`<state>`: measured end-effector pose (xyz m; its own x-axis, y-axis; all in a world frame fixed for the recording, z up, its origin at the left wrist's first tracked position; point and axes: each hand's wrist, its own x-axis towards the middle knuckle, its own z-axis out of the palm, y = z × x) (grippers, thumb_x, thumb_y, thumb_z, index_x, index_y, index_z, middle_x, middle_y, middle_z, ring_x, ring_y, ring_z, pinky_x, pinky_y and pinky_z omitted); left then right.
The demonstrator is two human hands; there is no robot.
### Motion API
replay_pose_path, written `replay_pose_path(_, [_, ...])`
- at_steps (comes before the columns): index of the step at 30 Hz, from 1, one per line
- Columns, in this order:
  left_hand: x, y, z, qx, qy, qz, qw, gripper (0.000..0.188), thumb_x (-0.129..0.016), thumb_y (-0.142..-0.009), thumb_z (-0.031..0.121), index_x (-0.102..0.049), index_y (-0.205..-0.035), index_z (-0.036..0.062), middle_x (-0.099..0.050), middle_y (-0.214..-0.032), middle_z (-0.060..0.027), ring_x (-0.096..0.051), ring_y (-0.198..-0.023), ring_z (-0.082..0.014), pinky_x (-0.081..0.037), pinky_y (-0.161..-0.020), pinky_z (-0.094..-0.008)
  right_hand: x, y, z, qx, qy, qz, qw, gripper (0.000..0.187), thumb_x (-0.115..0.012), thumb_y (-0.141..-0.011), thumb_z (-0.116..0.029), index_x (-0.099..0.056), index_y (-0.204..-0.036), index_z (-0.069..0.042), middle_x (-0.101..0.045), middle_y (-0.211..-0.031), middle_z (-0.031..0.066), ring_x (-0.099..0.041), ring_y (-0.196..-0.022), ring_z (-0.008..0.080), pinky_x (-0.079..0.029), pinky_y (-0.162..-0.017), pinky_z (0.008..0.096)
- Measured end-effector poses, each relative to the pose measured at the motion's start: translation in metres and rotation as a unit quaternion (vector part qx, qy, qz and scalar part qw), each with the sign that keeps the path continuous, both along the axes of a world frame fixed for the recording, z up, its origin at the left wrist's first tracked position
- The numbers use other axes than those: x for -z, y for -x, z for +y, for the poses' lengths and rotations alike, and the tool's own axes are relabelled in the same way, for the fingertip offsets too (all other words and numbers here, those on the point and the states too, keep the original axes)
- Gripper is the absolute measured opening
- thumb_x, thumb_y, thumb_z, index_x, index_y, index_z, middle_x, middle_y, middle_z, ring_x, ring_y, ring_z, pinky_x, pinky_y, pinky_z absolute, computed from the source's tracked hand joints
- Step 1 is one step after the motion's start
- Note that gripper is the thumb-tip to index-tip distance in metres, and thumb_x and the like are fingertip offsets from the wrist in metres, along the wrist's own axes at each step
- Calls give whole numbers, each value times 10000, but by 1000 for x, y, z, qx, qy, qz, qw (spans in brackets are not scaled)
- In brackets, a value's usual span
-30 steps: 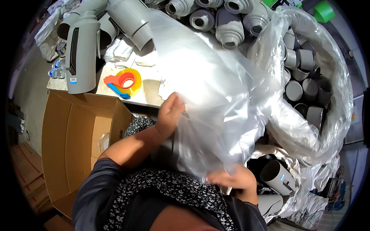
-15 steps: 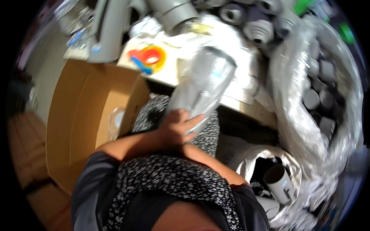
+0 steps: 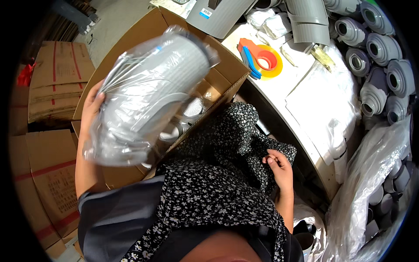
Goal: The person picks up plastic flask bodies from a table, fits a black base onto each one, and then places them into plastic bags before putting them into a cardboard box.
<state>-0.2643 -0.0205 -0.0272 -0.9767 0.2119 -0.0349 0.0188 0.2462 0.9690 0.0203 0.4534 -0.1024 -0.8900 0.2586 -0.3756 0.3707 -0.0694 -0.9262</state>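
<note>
My left hand (image 3: 93, 101) grips the edge of a clear plastic bag with a large grey plastic pipe fitting (image 3: 174, 65) inside. The bagged fitting hangs tilted above an open cardboard box (image 3: 233, 70) and hides much of its inside. Below it in the box, a round ribbed translucent piece (image 3: 193, 107) and other wrapped parts show. My right hand (image 3: 281, 168) is raised beside the floral apron (image 3: 218, 183), its fingers curled with nothing visible in them.
On the white table at the right lie a tape dispenser (image 3: 264, 59), white plastic sheets (image 3: 323, 96) and grey pipe parts (image 3: 307, 19). Several grey stepped fittings (image 3: 379, 48) are piled behind. A plastic sack (image 3: 362, 183) of grey pieces stands right; flattened cartons (image 3: 61, 78) are stacked left.
The bagged fitting has moved from my lap and the table edge leftward over the box, now in my left hand. My right hand is now apart from it. The view has turned left.
</note>
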Motion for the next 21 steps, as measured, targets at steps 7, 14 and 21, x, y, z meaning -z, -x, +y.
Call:
replay_pose_path(7, [145, 119, 164, 408, 401, 317, 757, 293, -669, -663, 200, -631, -946, 137, -616, -869, -82, -559, -864, -281, -405, -784, -392, -5, 9, -5, -58, -142, -97, 983, 247, -611, -812, -64, -592, -1054, -20, -624, -939, 63, -563, -870, 121, -438, -771, 232])
replay_pose_path(14, [349, 91, 283, 354, 393, -44, 848, 355, -541, -714, 187, -602, -1032, 42, -555, -1086, -210, -500, -1033, -349, -366, -931, -391, -16, -49, -12, 56, -134, -174, 974, 231, -621, -807, -83, -603, -1032, -36, -629, -910, 72, -566, -838, 129, -439, -751, 249])
replay_pose_path(21, [204, 24, 334, 363, 199, 238, 878, 353, -602, -728, 283, -593, -1000, 58, -605, -912, -144, -565, -838, -287, -460, -725, -382, -29, -54, -18, -1, -306, -47, 951, 233, -563, -802, -181, -599, -1003, -68, -601, -935, 127, -568, -870, 313, -464, -748, 371])
